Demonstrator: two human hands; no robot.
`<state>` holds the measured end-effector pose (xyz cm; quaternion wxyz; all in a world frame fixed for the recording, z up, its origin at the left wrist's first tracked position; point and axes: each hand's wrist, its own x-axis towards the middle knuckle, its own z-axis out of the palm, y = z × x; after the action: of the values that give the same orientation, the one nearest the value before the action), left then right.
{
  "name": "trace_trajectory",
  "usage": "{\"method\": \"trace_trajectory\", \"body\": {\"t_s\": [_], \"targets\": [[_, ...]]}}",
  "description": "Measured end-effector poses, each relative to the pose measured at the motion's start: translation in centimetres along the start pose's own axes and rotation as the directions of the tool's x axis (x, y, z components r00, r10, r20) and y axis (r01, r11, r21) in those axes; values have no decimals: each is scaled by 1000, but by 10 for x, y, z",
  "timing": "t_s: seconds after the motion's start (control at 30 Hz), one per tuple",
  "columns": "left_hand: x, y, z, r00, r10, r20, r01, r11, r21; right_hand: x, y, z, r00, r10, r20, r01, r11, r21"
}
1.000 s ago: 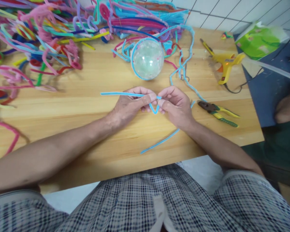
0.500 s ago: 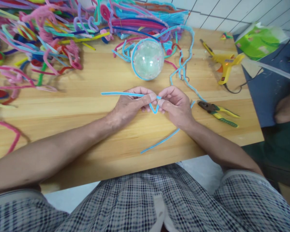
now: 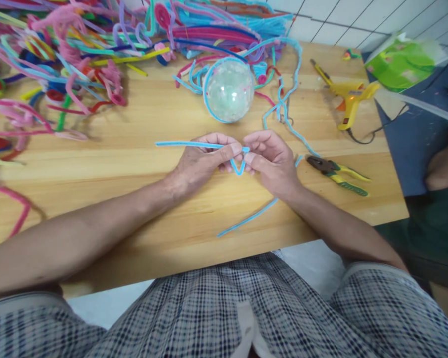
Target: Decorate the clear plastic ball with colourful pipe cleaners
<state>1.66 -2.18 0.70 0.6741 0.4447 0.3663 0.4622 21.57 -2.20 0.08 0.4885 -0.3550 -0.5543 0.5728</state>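
Note:
A blue pipe cleaner (image 3: 188,144) is bent into a small V between my two hands, its straight length pointing left. My left hand (image 3: 209,158) pinches it between thumb and fingers. At the V's right leg, my right hand (image 3: 271,161) closes its thumb and fingertips on the same piece, near its short end. Another blue pipe cleaner (image 3: 248,220) lies on the table, partly hidden under my right wrist. Beyond my hands sits a clear ball (image 3: 229,89) with a blue pipe cleaner round its left side.
Pliers (image 3: 338,175) lie right of my right hand. Behind them are a yellow glue gun (image 3: 351,99) and a cutter knife (image 3: 320,71). Many coloured pipe cleaners (image 3: 78,54) heap along the back left. A green packet (image 3: 401,64) and a person's arm (image 3: 446,159) are at the right.
My right fingertips have shifted slightly at the short end of the pipe cleaner, with the index finger a little raised. My left hand and the bend stay the same.

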Motion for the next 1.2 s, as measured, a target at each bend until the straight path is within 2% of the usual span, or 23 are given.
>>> {"method": "trace_trajectory", "body": {"t_s": [0.17, 0.33, 0.6, 0.77, 0.93, 1.2], "targets": [[0, -1, 0, 1000, 3, -12, -3, 1000, -6, -1, 0, 1, 1000, -14, -18, 14, 1000, -3], [0, 0, 1, 1000, -13, -19, 13, 1000, 8, -2, 0, -1, 999, 29, -35, -30, 999, -19], [0, -1, 0, 1000, 0, 5, 0, 1000, -29, 0, 3, -4, 997, 70, 13, -71, 997, 44], [2, -1, 0, 999, 5, -34, -7, 999, -47, -1, 0, -3, 994, 106, 27, -108, 990, 89], [3, 0, 0, 998, -8, -68, 5, 999, -42, 0, 3, -3, 993, 110, 38, -112, 993, 34], [3, -1, 1, 998, -16, -57, 14, 999, -31, -1, 0, -5, 992, 117, 37, -118, 993, 18]]}}
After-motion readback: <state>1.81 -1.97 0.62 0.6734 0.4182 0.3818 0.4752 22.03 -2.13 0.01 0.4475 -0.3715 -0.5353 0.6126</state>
